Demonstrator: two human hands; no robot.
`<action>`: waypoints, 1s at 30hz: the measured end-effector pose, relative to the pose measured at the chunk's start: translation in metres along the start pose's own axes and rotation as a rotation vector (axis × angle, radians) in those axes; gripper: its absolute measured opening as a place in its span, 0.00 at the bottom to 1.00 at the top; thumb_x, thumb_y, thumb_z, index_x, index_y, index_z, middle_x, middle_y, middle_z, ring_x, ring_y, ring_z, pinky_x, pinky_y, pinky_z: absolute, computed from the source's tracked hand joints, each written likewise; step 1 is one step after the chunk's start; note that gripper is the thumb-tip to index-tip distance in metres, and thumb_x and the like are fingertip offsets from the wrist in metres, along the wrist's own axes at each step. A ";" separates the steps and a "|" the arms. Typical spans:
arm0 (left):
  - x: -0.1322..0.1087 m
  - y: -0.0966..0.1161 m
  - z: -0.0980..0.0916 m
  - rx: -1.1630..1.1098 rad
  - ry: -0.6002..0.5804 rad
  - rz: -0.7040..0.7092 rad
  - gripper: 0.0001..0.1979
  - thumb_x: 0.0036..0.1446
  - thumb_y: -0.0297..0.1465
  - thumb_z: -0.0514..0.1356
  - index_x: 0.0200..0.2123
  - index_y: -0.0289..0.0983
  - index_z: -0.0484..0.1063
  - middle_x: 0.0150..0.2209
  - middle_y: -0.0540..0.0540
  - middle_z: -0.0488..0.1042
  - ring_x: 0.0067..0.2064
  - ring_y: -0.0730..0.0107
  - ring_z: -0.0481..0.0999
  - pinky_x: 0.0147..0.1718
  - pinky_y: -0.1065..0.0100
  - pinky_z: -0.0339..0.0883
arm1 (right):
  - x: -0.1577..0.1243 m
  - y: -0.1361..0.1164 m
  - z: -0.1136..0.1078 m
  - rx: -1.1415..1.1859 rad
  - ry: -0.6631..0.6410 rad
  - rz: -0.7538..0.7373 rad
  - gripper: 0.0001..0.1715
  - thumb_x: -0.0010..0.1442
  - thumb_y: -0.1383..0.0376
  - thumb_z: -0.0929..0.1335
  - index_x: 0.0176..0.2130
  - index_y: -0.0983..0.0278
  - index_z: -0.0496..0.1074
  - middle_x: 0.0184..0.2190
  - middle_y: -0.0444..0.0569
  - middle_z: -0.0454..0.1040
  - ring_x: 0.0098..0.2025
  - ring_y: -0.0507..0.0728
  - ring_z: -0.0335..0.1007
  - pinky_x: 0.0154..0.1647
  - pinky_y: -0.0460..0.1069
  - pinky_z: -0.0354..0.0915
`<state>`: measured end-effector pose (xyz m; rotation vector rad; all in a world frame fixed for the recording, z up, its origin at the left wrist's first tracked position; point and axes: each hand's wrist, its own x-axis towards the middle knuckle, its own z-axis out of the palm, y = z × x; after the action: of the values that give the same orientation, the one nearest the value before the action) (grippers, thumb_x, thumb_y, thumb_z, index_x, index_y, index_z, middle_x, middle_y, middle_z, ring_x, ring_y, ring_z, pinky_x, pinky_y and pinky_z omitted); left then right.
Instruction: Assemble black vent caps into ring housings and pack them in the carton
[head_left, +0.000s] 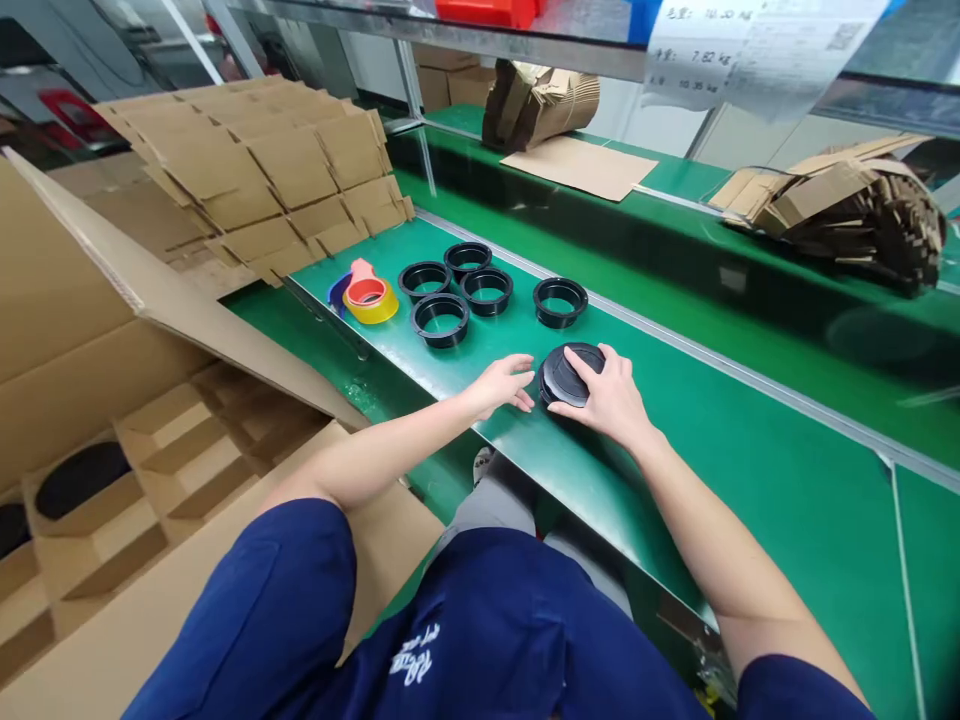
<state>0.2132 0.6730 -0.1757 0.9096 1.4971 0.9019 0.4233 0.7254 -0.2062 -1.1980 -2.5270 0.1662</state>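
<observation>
A round black lidded plastic part (561,378) sits on the green work surface in front of me. My right hand (606,392) grips it from the right, thumb over its top and fingers along its side. Just left of it, my left hand (507,386) is held with fingers apart and nothing in them. Beyond my hands stands a single black ring (560,318). Several more black rings are grouped to its left, the nearest being a front ring (441,337).
A tape dispenser with yellow tape (373,308) lies at the bench's left end. Left of me stands an open carton (187,300) with cardboard dividers (191,480) and black round parts. Folded cardboard dividers (262,170) are piled behind it. A shelf (585,55) hangs over the back belt.
</observation>
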 end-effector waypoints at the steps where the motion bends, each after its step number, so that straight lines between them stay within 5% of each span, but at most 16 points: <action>1: -0.004 0.001 -0.008 -0.003 0.016 0.004 0.16 0.67 0.25 0.56 0.57 0.34 0.66 0.68 0.29 0.59 0.25 0.75 0.78 0.25 0.66 0.77 | 0.003 -0.001 0.001 -0.019 -0.016 -0.003 0.55 0.55 0.40 0.77 0.71 0.55 0.60 0.65 0.66 0.50 0.60 0.79 0.55 0.56 0.68 0.64; 8: -0.038 0.000 -0.059 0.004 0.058 -0.006 0.13 0.62 0.25 0.62 0.50 0.34 0.72 0.60 0.34 0.69 0.31 0.71 0.79 0.27 0.68 0.75 | 0.001 -0.001 0.015 -0.093 -0.123 -0.104 0.56 0.61 0.38 0.70 0.73 0.64 0.54 0.70 0.69 0.45 0.67 0.81 0.47 0.65 0.70 0.55; 14: -0.043 -0.014 -0.074 0.014 0.068 -0.008 0.11 0.59 0.28 0.64 0.46 0.35 0.76 0.52 0.38 0.76 0.35 0.67 0.80 0.27 0.69 0.72 | 0.019 -0.013 -0.019 -0.093 -0.101 -0.159 0.41 0.75 0.47 0.53 0.75 0.68 0.46 0.74 0.63 0.41 0.75 0.73 0.33 0.71 0.70 0.43; 17: -0.037 -0.021 -0.071 0.013 0.103 0.013 0.10 0.58 0.28 0.65 0.44 0.35 0.77 0.48 0.40 0.78 0.35 0.68 0.79 0.26 0.71 0.68 | 0.031 -0.027 -0.021 -0.052 0.016 -0.127 0.40 0.76 0.51 0.52 0.75 0.69 0.40 0.74 0.61 0.40 0.75 0.72 0.31 0.71 0.71 0.40; 19: -0.032 -0.024 -0.066 0.015 0.112 0.027 0.08 0.58 0.28 0.64 0.42 0.35 0.77 0.45 0.40 0.78 0.35 0.69 0.79 0.26 0.73 0.66 | 0.035 -0.033 -0.007 -0.043 -0.047 -0.118 0.40 0.75 0.52 0.53 0.75 0.72 0.44 0.74 0.63 0.42 0.75 0.72 0.34 0.72 0.71 0.40; 21: -0.028 -0.027 -0.059 0.019 0.092 0.035 0.08 0.59 0.28 0.63 0.42 0.34 0.76 0.43 0.40 0.78 0.35 0.69 0.79 0.26 0.73 0.65 | 0.036 -0.027 0.009 -0.012 -0.139 -0.113 0.39 0.75 0.52 0.52 0.73 0.73 0.48 0.73 0.64 0.45 0.74 0.69 0.39 0.72 0.69 0.41; 23: -0.023 -0.027 -0.051 0.019 0.032 0.044 0.10 0.59 0.27 0.61 0.44 0.33 0.75 0.45 0.37 0.77 0.37 0.67 0.80 0.29 0.71 0.69 | 0.035 -0.009 0.019 0.069 -0.086 -0.009 0.38 0.75 0.52 0.50 0.72 0.73 0.53 0.71 0.64 0.51 0.73 0.68 0.43 0.72 0.69 0.43; 27: -0.023 -0.025 -0.027 0.022 -0.069 0.109 0.29 0.55 0.28 0.65 0.61 0.38 0.67 0.65 0.33 0.66 0.50 0.53 0.80 0.42 0.59 0.77 | 0.016 0.027 0.021 0.361 0.138 0.413 0.46 0.72 0.42 0.50 0.60 0.75 0.71 0.63 0.70 0.62 0.70 0.72 0.49 0.70 0.72 0.45; 30: -0.033 -0.023 -0.008 0.074 -0.099 0.316 0.40 0.46 0.30 0.74 0.63 0.42 0.67 0.67 0.40 0.65 0.63 0.49 0.71 0.59 0.58 0.69 | -0.009 0.018 0.023 0.673 0.009 0.360 0.44 0.63 0.36 0.65 0.57 0.69 0.73 0.61 0.65 0.66 0.66 0.74 0.57 0.69 0.70 0.52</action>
<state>0.2069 0.6332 -0.1820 1.2516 1.3300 1.0165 0.4337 0.7305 -0.2345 -1.3129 -1.9508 0.9986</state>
